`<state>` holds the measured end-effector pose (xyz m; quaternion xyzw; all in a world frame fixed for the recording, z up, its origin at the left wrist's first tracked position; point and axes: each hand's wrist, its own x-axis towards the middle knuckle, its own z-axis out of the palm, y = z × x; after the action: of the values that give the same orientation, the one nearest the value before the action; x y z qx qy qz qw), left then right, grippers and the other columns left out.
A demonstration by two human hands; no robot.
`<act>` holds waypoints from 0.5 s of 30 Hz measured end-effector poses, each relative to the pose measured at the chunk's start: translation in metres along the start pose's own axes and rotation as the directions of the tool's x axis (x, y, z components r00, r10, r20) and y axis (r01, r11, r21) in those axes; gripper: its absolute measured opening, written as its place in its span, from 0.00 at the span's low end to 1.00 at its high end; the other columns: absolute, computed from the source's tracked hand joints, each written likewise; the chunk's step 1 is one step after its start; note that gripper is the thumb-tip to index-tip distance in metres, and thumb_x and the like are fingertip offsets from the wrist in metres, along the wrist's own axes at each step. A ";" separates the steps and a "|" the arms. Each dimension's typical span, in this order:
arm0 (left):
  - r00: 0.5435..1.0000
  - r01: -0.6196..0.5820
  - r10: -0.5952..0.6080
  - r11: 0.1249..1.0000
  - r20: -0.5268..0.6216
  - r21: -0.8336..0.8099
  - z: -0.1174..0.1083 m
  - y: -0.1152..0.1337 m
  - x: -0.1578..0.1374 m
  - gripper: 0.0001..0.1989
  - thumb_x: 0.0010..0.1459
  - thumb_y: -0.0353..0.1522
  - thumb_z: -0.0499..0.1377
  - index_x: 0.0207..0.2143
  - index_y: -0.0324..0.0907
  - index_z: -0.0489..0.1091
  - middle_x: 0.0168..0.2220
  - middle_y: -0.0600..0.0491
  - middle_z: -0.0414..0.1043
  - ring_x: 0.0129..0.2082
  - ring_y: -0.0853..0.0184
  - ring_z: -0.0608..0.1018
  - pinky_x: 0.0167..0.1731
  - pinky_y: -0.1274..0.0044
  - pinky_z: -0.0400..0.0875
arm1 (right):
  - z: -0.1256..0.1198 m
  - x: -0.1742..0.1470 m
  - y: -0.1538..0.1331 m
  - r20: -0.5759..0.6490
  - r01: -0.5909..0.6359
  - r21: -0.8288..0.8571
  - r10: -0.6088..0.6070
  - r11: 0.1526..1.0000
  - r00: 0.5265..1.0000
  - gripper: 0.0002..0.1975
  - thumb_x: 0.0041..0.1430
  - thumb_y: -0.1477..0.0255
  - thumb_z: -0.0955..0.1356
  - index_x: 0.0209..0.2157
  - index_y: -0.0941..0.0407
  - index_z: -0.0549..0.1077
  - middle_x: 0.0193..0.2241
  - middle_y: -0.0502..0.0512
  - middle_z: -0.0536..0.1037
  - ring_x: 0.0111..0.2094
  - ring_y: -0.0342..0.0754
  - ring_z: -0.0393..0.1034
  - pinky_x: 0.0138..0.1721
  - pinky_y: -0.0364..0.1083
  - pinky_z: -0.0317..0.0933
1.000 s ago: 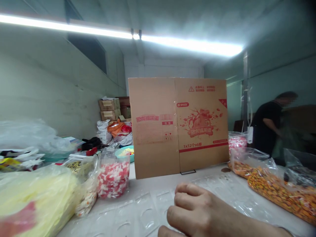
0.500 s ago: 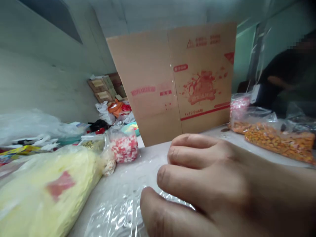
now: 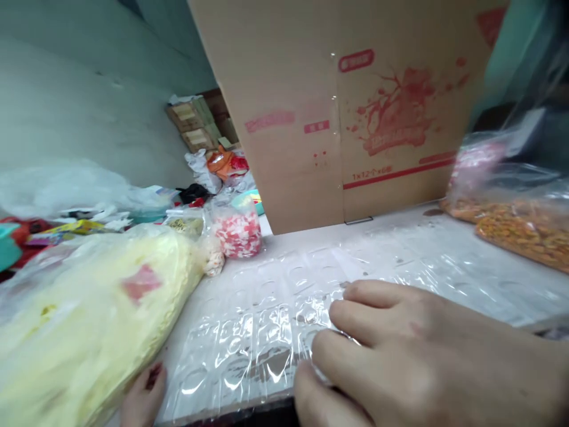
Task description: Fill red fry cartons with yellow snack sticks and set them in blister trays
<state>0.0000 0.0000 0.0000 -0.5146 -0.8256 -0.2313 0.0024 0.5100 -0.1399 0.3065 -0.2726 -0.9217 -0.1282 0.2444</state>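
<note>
My right hand (image 3: 400, 350) is palm down over a clear plastic sheet of moulded cavities (image 3: 271, 323), its fingers slightly bent and apart. The thumb and the underside of this hand are hidden, and no held thing shows. At the lower left, my left hand (image 3: 140, 400) is partly in view, closed, with small dark red pieces (image 3: 153, 376) between thumb and finger. Beside it lies a large clear bag of pale yellow stuff (image 3: 98, 314) with a pinkish patch. Past that bag stands a clear bag of red and white pieces (image 3: 239, 233).
A tall cardboard box (image 3: 302, 178) with red print stands at the back of the white table. Bags of orange-brown pieces (image 3: 524, 231) lie on the right. Cartons (image 3: 195, 124) and plastic bags (image 3: 213, 169) are piled at the back left by the wall.
My view has tipped downward, so more of the plastic sheet and the table's near edge shows. The left hand has come into view at lower left. My right hand appears lower and farther right.
</note>
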 end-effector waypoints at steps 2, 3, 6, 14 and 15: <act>0.999 0.032 -0.030 0.987 0.018 -0.159 0.012 -0.007 0.007 0.16 0.41 0.47 0.51 0.28 0.49 0.70 0.30 0.55 0.77 0.35 0.55 0.78 0.37 0.69 0.74 | 0.007 0.003 0.007 0.116 0.057 -0.035 -0.053 0.998 0.992 0.12 0.61 0.72 0.62 0.24 0.54 0.67 0.19 0.49 0.70 0.20 0.43 0.58 0.23 0.46 0.53; 0.999 0.044 -0.039 0.972 0.024 -0.229 0.017 -0.013 0.010 0.18 0.39 0.47 0.52 0.29 0.47 0.70 0.30 0.53 0.76 0.35 0.53 0.78 0.38 0.68 0.73 | 0.009 0.006 0.011 0.150 0.064 -0.051 -0.056 0.997 0.987 0.12 0.61 0.73 0.62 0.23 0.55 0.67 0.19 0.50 0.70 0.20 0.43 0.58 0.23 0.47 0.52; 0.998 0.061 -0.055 0.950 0.030 -0.307 0.029 -0.029 0.014 0.21 0.37 0.46 0.55 0.32 0.44 0.71 0.32 0.50 0.76 0.34 0.54 0.77 0.40 0.68 0.72 | 0.016 0.013 0.021 0.173 0.062 -0.055 -0.052 0.997 0.984 0.12 0.61 0.73 0.61 0.23 0.55 0.67 0.19 0.51 0.70 0.20 0.44 0.59 0.26 0.47 0.53; 1.000 -0.014 0.017 0.956 0.006 -0.295 0.033 -0.021 -0.007 0.22 0.46 0.42 0.54 0.39 0.36 0.70 0.36 0.45 0.74 0.36 0.60 0.74 0.42 0.70 0.69 | 0.088 -0.012 0.005 0.152 0.173 0.115 -0.189 0.978 0.970 0.12 0.60 0.78 0.58 0.27 0.54 0.68 0.19 0.50 0.69 0.21 0.46 0.61 0.37 0.50 0.59; 1.000 -0.023 0.021 0.952 -0.010 -0.305 0.035 -0.021 -0.008 0.21 0.47 0.41 0.53 0.39 0.36 0.70 0.35 0.45 0.73 0.34 0.62 0.73 0.41 0.71 0.69 | 0.100 -0.022 0.003 0.145 0.197 0.154 -0.219 0.968 0.965 0.13 0.60 0.79 0.57 0.29 0.54 0.69 0.19 0.49 0.70 0.21 0.46 0.62 0.39 0.50 0.59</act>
<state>-0.0059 -0.0011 -0.0410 -0.5172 -0.7743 -0.3575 -0.0720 0.4896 -0.1102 0.2102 -0.1659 -0.9686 -0.0667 0.1726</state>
